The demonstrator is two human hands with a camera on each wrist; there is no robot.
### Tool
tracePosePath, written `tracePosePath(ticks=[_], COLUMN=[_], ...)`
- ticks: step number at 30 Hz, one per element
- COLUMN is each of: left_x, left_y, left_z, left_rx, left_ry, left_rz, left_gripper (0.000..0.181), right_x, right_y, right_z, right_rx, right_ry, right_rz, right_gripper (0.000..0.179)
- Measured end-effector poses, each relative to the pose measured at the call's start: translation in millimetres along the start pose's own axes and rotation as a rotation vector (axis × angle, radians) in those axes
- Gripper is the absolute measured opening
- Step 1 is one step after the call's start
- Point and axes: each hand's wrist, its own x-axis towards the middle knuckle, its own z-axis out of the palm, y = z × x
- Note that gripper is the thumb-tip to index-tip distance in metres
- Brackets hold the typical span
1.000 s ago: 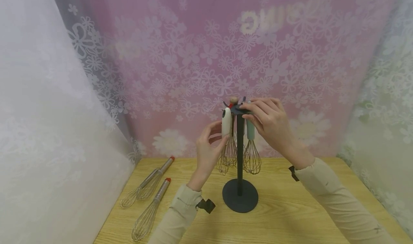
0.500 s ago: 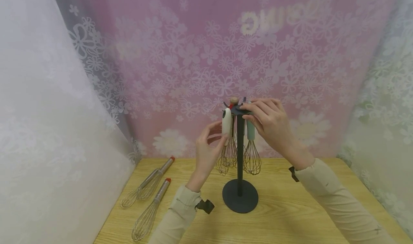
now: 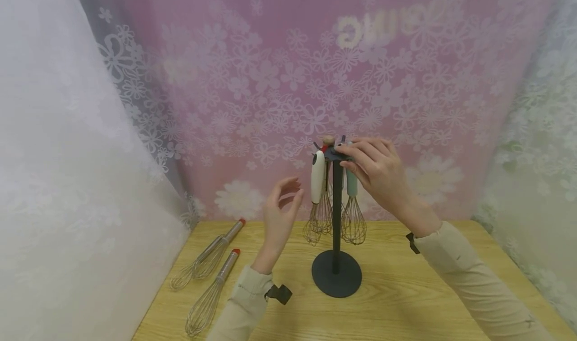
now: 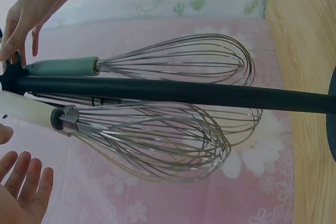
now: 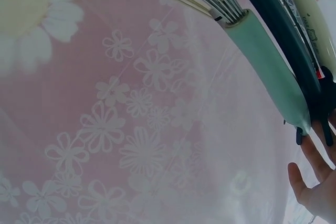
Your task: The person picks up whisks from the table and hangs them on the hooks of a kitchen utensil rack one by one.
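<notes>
A dark whisk stand (image 3: 336,216) holds several hanging whisks. On its left hangs a white-handled whisk (image 3: 317,178), on its right a green-handled whisk (image 3: 352,183). My left hand (image 3: 280,216) is just left of the white handle, apart from it, with fingers loosely bent and nothing in them. My right hand (image 3: 376,165) rests its fingertips on the stand's top. In the right wrist view, its thumb (image 5: 297,182) stands away from the green handle (image 5: 270,69). Behind the stand, a wooden knob (image 3: 328,140) and a red piece show; the rest there is partly hidden.
Several steel whisks with red ends lie at the left of the wooden table (image 3: 396,301), among them a near whisk (image 3: 212,296) and a farther one (image 3: 230,233). A flowered pink curtain (image 3: 270,105) hangs behind, and pale curtains flank both sides.
My left hand has let go of the white handle and moved left and slightly down. The white whisk stays hanging on the stand. My right hand has barely moved.
</notes>
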Motion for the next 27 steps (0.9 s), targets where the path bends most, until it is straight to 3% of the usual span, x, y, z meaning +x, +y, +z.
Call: tracePosePath(ticks=[18, 27], left_x=[-31.0, -46.8], left_y=[-25.8, -54.3], left_z=[-20.3, -39.2], left_rx=[0.099, 0.158], left_ry=[0.023, 0.057], left_rz=[-0.122, -0.177], left_gripper=[0.023, 0.022], right_x=[-0.5, 0.7], right_y=[1, 1], right_z=[-1, 0], right_rx=[0.011, -0.005], right_ry=[-0.006, -0.009], right_rz=[0.008, 0.002], right_gripper=[0.043, 0.042])
